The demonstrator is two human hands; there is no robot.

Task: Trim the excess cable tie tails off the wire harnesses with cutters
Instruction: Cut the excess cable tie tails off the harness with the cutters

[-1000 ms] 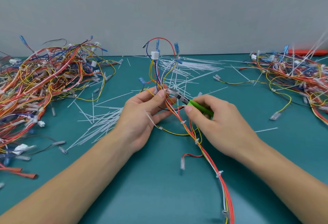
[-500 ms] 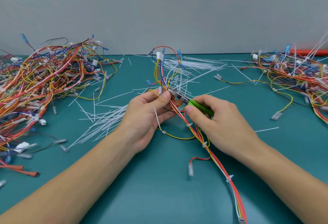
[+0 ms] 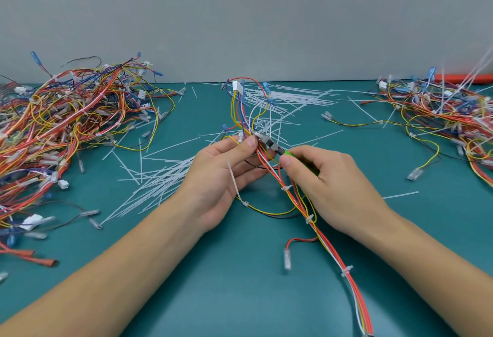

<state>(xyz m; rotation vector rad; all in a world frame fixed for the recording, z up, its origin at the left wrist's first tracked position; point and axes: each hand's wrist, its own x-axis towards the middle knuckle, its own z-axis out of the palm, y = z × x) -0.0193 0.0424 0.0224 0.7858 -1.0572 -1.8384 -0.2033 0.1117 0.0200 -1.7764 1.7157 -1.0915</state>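
The left hand (image 3: 226,176) pinches the harness (image 3: 269,160) and has lifted it a little since before. The right hand (image 3: 322,182) grips the cutters (image 3: 272,146), tip at a tie; the cut seems near.

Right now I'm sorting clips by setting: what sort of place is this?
Probably a wire-harness assembly bench. Heaps of harnesses lie on a teal mat, cut tie tails litter it, and the right hand holds cutters.
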